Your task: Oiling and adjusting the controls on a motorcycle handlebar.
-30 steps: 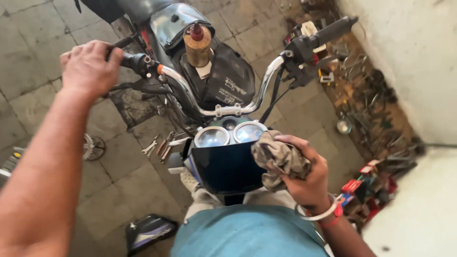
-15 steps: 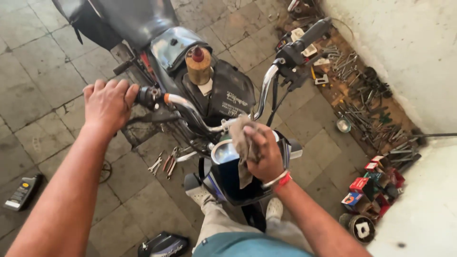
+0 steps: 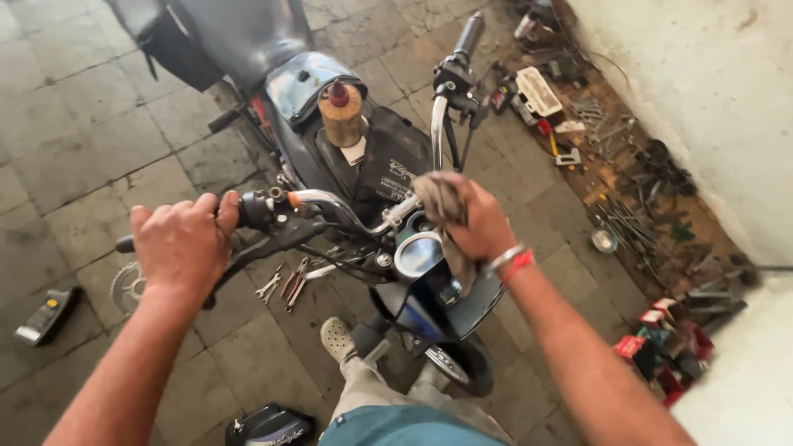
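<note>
1. A person stands astride the front wheel (image 3: 461, 363) of a motorcycle, the left hand (image 3: 178, 248) wrapped tight around the near handlebar grip (image 3: 124, 244), the right hand (image 3: 471, 219) bunched around a grey rag (image 3: 439, 198).

2. Within the last second the rag moves up off the side of the blue headlight cowl (image 3: 442, 301) and now presses on the handlebar clamp, just above the round gauge (image 3: 417, 254); the wiping appears to have passed from the cowl to the bar's middle.

3. The left hand shifts little, and reads as steadying the bike while the right works.

4. Beyond the right hand, the chrome bar (image 3: 438, 132) rises to the far grip (image 3: 467, 35); past both hands, a brass-coloured filter can (image 3: 341, 114) stands upright on the tank.

5. Below the left hand, wrenches and pliers (image 3: 285, 285) lie on the tiled floor (image 3: 74, 165), with a sprocket (image 3: 125, 285) and a small handset (image 3: 45, 315) further out to that side.

6. Out past the right hand, loose tools and parts (image 3: 628, 206) crowd the strip along the white wall (image 3: 702, 107), leaving little room; the floor on the left-hand side lies more open.
</note>
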